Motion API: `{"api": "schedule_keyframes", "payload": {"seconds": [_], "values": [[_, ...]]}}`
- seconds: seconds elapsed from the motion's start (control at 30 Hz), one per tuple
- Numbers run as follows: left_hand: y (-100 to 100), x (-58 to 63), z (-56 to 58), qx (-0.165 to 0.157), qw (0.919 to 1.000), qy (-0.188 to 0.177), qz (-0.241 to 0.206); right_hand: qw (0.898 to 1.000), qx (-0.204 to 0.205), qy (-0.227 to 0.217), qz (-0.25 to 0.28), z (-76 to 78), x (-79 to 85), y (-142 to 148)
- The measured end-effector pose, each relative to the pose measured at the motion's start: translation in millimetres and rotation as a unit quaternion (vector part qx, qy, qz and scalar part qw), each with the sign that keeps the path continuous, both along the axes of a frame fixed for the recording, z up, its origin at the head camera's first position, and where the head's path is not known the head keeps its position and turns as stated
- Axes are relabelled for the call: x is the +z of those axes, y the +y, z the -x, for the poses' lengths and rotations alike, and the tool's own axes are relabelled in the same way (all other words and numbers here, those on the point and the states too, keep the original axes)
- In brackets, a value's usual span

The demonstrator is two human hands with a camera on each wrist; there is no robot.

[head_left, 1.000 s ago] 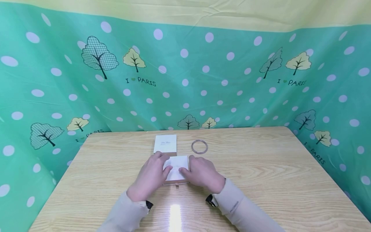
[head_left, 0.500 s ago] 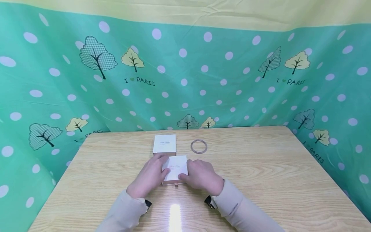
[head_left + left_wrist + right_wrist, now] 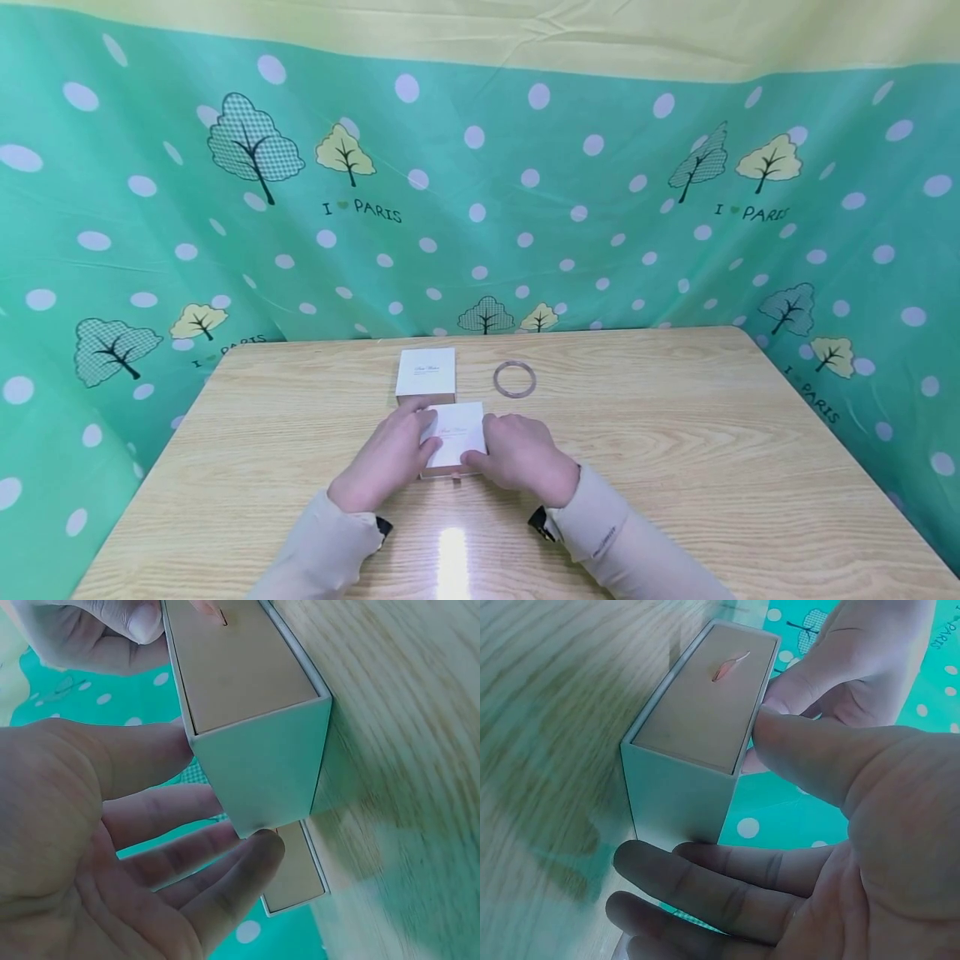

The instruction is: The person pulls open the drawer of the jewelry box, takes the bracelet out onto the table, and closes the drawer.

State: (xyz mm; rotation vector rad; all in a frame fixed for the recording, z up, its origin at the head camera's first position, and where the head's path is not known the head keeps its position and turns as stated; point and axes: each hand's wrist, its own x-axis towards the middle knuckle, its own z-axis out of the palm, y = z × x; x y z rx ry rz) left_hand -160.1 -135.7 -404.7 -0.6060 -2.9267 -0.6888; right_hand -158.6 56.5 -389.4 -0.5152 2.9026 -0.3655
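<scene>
A white drawer-style gift box (image 3: 461, 437) with fine printing on top lies on the table, its tan drawer front facing me. A small pinkish ribbon tab (image 3: 729, 667) sticks out of that front, and the drawer sits inside the sleeve. My left hand (image 3: 384, 457) holds the box's left side, thumb at the top edge and a fingertip at the rear corner in the left wrist view. On the opposite side my right hand (image 3: 523, 454) grips it, thumb on the top's edge and fingers toward the back.
Behind the held box, slightly left, lies a second white box (image 3: 426, 371) with similar printing and a tan side. A greyish-purple bangle (image 3: 514, 379) rests to its right. The wooden table (image 3: 675, 433) ends at a green dotted curtain (image 3: 480, 250).
Both thumbs have drawn outward from the middle of the box top, leaving its printing in sight. The box stays at nearly the same spot; the second box and bangle have not moved.
</scene>
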Motion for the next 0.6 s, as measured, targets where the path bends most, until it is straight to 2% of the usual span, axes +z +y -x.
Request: {"api": "schedule_keyframes", "payload": {"seconds": [0.23,0.6], "values": [[0.6,1.0,-0.8,0.004,1.0,-0.004,0.008,1.0,-0.002,-0.018,0.011,-1.2,0.9,0.2],[2.7,7.0,-4.5,0.014,0.9989,-0.039,0.02,0.999,-0.004,-0.029,0.016,-1.5,1.1,-1.4]]}}
